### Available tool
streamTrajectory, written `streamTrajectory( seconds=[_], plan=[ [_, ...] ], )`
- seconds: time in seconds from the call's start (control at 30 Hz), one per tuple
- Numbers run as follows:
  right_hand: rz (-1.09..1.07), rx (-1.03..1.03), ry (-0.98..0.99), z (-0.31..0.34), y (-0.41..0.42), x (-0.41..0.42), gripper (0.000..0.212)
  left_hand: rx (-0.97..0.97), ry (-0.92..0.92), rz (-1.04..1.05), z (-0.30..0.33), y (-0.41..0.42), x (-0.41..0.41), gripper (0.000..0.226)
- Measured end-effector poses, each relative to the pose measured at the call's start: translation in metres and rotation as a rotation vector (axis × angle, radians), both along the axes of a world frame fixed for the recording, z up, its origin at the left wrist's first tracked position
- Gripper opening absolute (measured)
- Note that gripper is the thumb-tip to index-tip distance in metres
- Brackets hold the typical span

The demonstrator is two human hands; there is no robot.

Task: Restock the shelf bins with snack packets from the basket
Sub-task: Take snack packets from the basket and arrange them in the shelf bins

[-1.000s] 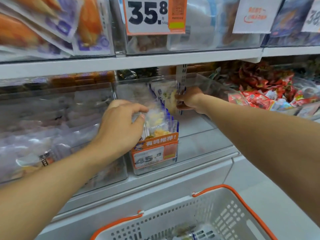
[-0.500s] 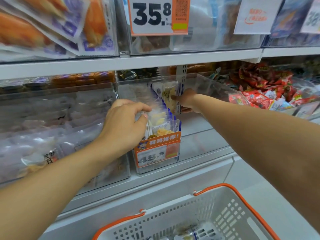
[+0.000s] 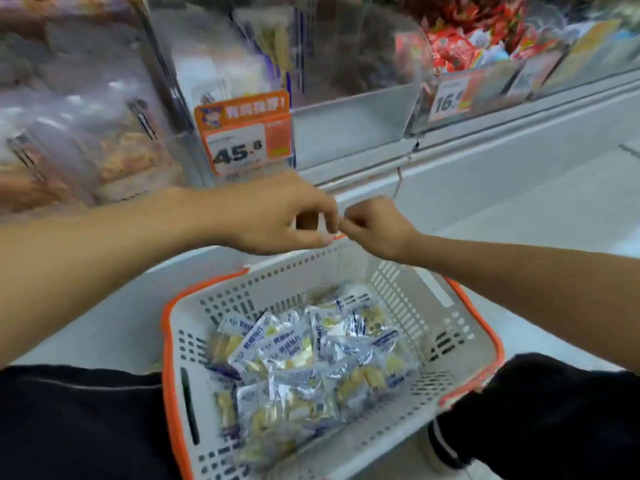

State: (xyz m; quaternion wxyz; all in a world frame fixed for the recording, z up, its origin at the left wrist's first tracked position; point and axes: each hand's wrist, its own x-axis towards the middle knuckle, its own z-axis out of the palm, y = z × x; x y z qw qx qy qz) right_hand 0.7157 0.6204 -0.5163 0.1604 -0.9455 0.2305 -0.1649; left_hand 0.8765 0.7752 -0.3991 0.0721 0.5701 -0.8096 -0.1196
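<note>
Above the basket, both hands — left hand, right hand — fingers loosely curled, empty, packets jumbled.

Your basket is pale grey-white, its walls patterned with rows of small slots, and its rim and handle are bright orange. The snack packets inside it are silvery-white with blue lettering and blue edges, showing pale yellow pieces through clear windows. On the shelf bin at the far middle, the price tag is orange with a white panel and black numerals. The far-right price tag is white and orange too. The packets behind it are mostly red, with touches of white and blue. Your trousers, near left and right, are black.
</note>
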Motion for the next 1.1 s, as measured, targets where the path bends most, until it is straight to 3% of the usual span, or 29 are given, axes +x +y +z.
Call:
streamTrajectory(
  seconds=[0.07, 0.13, 0.17, 0.37, 0.5, 0.6, 0.73, 0.93, 1.0, 1.1],
  plan=[
    [0.002, 0.282, 0.642, -0.071, 0.020, -0.025, 0.033, 0.507, -0.243, -0.007, -0.027, 0.006, -0.008, 0.035],
    [-0.044, 0.497, 1.009, -0.121, 0.046, -0.049, 0.076, 0.760, -0.391, -0.010, -0.044, 0.012, -0.013, 0.043],
    [-0.048, 0.537, 1.057, -0.138, 0.057, -0.058, 0.084, 0.792, -0.404, -0.004, -0.048, 0.012, -0.016, 0.045],
    [-0.121, 0.199, 0.937, -0.182, 0.090, -0.080, 0.039, 0.618, -0.304, 0.055, -0.041, 0.002, -0.021, 0.044],
    [-0.145, 0.231, 0.883, -0.183, 0.087, -0.078, 0.013, 0.627, -0.355, 0.047, -0.040, 0.002, -0.017, 0.043],
    [-0.217, 0.320, 0.848, -0.181, 0.073, -0.081, 0.005, 0.641, -0.364, 0.049, -0.041, 0.005, -0.012, 0.042],
    [-0.171, 0.298, 0.837, -0.178, 0.064, -0.087, 0.012, 0.632, -0.330, 0.077, -0.038, 0.007, -0.007, 0.042],
    [0.229, 0.200, 0.879, -0.116, 0.058, -0.076, 0.020, 0.637, -0.326, 0.083, -0.036, 0.008, -0.005, 0.042],
    [0.292, 0.073, 0.763, -0.067, 0.050, -0.063, 0.018, 0.620, -0.303, 0.115, -0.037, 0.006, -0.006, 0.049],
    [0.467, -0.257, 0.297, 0.015, 0.032, -0.054, 0.035, 0.603, -0.149, 0.248, -0.042, -0.003, -0.001, 0.070]
  ],
)
